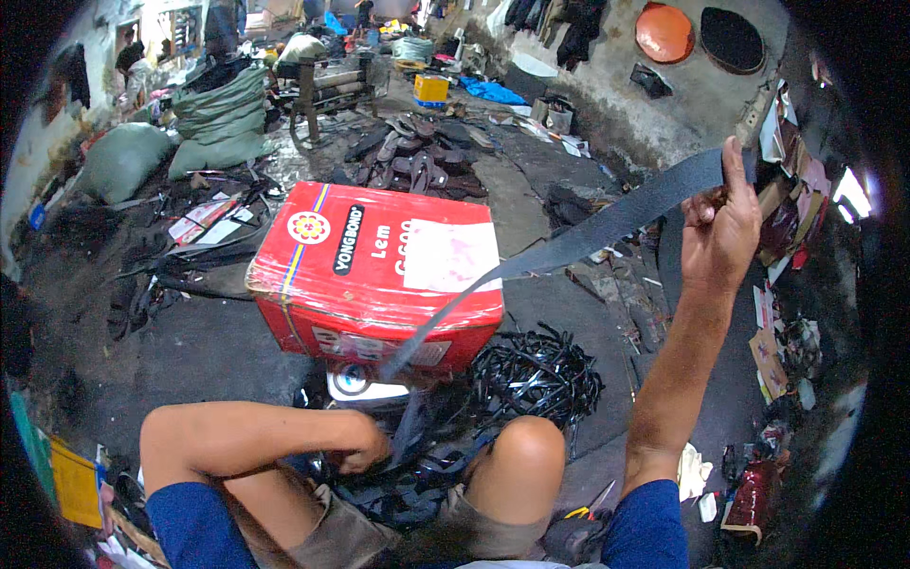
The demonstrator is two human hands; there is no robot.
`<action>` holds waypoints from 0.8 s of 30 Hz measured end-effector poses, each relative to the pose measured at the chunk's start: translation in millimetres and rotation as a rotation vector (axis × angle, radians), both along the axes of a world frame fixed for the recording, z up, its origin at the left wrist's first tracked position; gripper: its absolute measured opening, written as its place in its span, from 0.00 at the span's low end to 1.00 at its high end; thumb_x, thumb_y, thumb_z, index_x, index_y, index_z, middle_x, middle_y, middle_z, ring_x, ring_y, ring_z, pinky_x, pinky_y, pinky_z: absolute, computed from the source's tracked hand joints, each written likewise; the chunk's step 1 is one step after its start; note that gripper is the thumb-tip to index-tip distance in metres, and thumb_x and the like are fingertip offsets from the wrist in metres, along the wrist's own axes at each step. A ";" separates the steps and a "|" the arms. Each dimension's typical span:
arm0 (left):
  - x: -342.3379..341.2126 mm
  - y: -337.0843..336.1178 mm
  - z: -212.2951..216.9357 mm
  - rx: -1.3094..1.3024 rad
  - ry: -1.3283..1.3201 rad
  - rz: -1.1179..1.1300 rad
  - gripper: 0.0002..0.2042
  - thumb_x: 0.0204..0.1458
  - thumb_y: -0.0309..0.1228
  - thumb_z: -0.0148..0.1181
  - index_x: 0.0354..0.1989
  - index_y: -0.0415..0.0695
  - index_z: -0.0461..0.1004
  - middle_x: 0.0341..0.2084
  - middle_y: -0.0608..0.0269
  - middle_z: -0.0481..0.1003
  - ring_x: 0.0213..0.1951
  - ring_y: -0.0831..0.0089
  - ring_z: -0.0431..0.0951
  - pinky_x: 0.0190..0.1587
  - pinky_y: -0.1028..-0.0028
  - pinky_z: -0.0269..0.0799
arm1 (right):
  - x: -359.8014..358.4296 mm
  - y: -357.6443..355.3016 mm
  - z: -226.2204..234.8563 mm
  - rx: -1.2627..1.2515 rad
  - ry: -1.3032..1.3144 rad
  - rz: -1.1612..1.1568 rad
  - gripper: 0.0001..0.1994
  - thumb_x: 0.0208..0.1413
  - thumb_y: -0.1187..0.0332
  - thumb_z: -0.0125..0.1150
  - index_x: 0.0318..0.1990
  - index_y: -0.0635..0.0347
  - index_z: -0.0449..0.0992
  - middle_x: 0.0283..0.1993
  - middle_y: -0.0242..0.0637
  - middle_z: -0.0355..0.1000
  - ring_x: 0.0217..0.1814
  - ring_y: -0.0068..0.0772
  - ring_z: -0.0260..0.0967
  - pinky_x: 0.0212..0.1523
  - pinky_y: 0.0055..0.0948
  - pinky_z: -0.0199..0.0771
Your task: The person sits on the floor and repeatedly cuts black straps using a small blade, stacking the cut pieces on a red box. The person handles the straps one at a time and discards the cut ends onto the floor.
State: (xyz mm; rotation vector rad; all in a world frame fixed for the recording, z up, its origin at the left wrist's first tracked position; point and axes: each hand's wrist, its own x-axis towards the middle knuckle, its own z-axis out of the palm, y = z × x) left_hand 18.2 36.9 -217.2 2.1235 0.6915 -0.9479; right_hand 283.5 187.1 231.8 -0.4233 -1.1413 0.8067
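Note:
My right hand (725,223) is raised at the right with its arm stretched out. It grips one end of a long, flat black strip (607,216) between thumb and fingers. The strip runs slanting down to the left, across the front of a red cardboard box (313,256), and narrows toward my lap. Low between my knees is my left hand (363,444), its fingers curled and closed, partly hidden and a little blurred. Dark material lies beside and below it; what it holds, I cannot make out.
A tangled heap of shiny black strips (536,375) lies right of the box. Beyond it is a pile of dark shoe-like pieces (408,156). Stuffed green sacks (223,114) stand far left. Scissors with yellow handles (580,513) lie by my right thigh.

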 end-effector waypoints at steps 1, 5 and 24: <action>15.7 4.4 32.2 -0.050 0.025 -0.017 0.21 0.42 0.36 0.76 0.43 0.41 0.79 0.37 0.49 0.81 0.43 0.49 0.82 0.47 0.53 0.78 | 14.0 0.2 3.3 0.045 -0.052 -0.053 0.11 0.65 0.59 0.66 0.34 0.54 0.77 0.18 0.21 0.62 0.13 0.13 0.55 0.14 0.18 0.54; 49.5 -2.4 260.1 0.188 -0.418 0.323 0.25 0.46 0.42 0.76 0.48 0.42 0.76 0.41 0.49 0.79 0.46 0.50 0.80 0.48 0.58 0.76 | 25.4 -21.6 -13.6 -0.060 -0.870 0.077 0.13 0.62 0.57 0.68 0.39 0.57 0.83 0.19 0.28 0.72 0.14 0.13 0.61 0.15 0.17 0.57; -45.2 3.1 301.7 -0.016 -1.454 1.414 0.12 0.67 0.36 0.59 0.47 0.39 0.78 0.19 0.69 0.75 0.16 0.83 0.70 0.16 0.81 0.61 | -94.0 15.6 -67.9 -0.032 -0.865 0.590 0.07 0.57 0.68 0.71 0.39 0.59 0.82 0.28 0.27 0.77 0.24 0.14 0.71 0.22 0.16 0.64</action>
